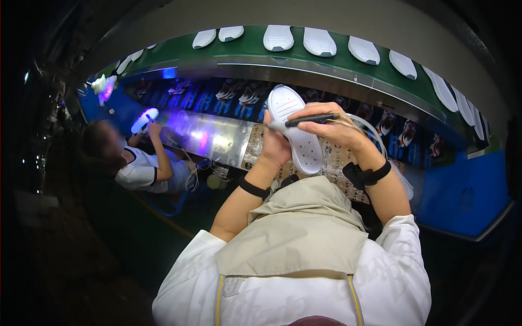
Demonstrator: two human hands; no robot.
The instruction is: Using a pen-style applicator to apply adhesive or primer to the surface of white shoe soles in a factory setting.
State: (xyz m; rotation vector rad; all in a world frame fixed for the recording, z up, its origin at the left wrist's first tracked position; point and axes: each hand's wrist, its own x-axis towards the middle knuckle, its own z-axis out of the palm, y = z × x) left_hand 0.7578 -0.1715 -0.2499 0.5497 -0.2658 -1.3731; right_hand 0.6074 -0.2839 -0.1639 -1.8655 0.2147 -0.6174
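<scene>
A white shoe sole point(304, 142) is held up in front of me, tilted, with small dark holes across its lower part. My left hand point(276, 142) grips it along its left edge, the thumb near the pen tip. In my right hand point(340, 130) is a black pen-like tool point(312, 119) with a pale tip, lying across the middle of the sole. Clear tubes point(375, 130) run from the tool's back end past my right wrist. Whether the tip touches the sole, I cannot tell.
Several white soles point(319, 42) lie along a green conveyor belt point(250, 49) ahead. Beneath it, shoe uppers point(247, 98) stand on a lower rack. Patterned covering point(253, 146) lies on the bench below my hands. At left, a co-worker point(144, 168) holds a sole point(144, 120) under violet light.
</scene>
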